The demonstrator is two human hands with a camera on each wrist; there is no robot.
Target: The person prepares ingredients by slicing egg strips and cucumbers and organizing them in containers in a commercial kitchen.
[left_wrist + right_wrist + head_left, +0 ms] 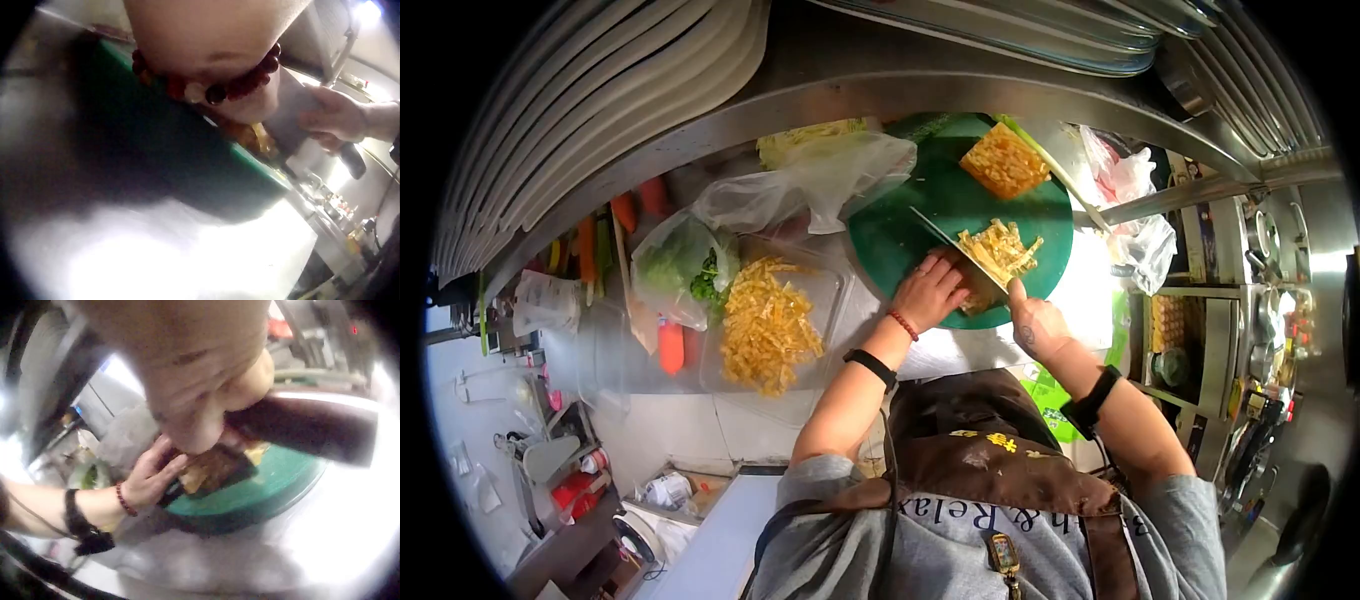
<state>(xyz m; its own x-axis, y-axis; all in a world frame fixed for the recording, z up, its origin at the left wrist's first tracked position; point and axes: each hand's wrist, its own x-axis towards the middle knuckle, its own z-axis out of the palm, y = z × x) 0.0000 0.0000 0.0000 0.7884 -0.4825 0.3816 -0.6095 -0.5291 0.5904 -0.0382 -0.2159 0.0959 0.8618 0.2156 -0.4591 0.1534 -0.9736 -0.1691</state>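
My right hand [1040, 322] grips the dark handle [306, 428] of a cleaver [945, 237], its broad blade slanting across a round green cutting board [885, 235]. Close beside the blade, my left hand [930, 288] holds a browned slab of food [215, 472] with fingertips and thumb, and part of the slab is hidden. Yellow cut strips [1000, 250] lie heaped on the blade's other side. A larger golden slab [1004, 162] sits at the board's far edge.
Left of the board, a clear tray [832, 300] bears a pile of yellow strips [768, 330]. Bagged greens [670, 262] and a carrot [671, 346] lie farther left. A green stalk [1050, 165] crosses the board's far right edge. A metal shelf [880, 95] with stacked plates overhangs the counter.
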